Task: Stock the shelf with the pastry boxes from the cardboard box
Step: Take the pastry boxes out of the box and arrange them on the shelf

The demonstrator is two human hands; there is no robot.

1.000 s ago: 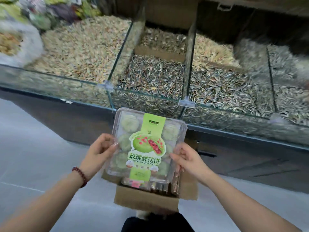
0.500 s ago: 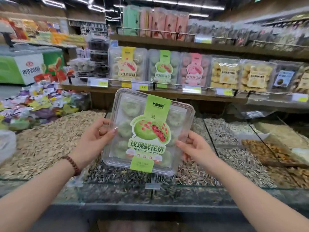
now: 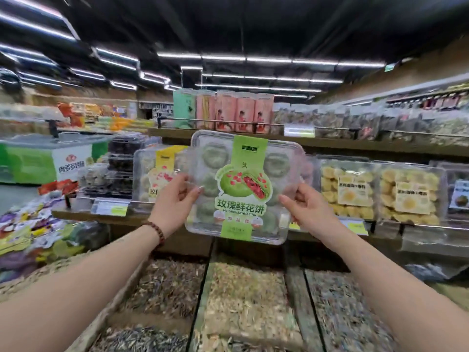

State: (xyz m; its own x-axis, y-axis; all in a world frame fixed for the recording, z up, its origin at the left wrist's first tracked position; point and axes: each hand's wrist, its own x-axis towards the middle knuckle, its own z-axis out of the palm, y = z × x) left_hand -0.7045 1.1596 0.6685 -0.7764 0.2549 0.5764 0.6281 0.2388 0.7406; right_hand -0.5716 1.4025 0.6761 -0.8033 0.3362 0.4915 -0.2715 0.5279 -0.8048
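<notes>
- The clear plastic pastry box (image 3: 242, 189) is held upright with its face to the camera, in front of the middle shelf (image 3: 380, 226). Round green pastries show through it on both sides of a green label band.
- The left hand (image 3: 175, 199) grips the box's left edge, thumb on the front and fingers curled behind. A beaded bracelet (image 3: 157, 231) sits on that wrist.
- The right hand (image 3: 308, 208) clasps the right edge the same way, thumb across the front near the label.
- On the shelf just left of the held box stands a yellow-labelled pastry box (image 3: 154, 174), partly hidden by the left hand; its pale contents are blurred.
- To the right stand two clear boxes of yellow pastries (image 3: 347, 189), side by side and upright.
- The upper shelf carries a green carton and a row of pink cartons (image 3: 243, 114); bagged goods to the right are too blurred to name.
- Below the arms lie open bins of sunflower seeds (image 3: 165, 283) and other loose dry goods, split by dividers.
- Against half a second ago, the box is higher and farther forward: then it hung over the seed bins, below the shelf edge; now it covers the shelf's row of boxes. Both grips are unchanged.
- A second ago it was low, over the open cardboard box on the floor, which is out of view now.
</notes>
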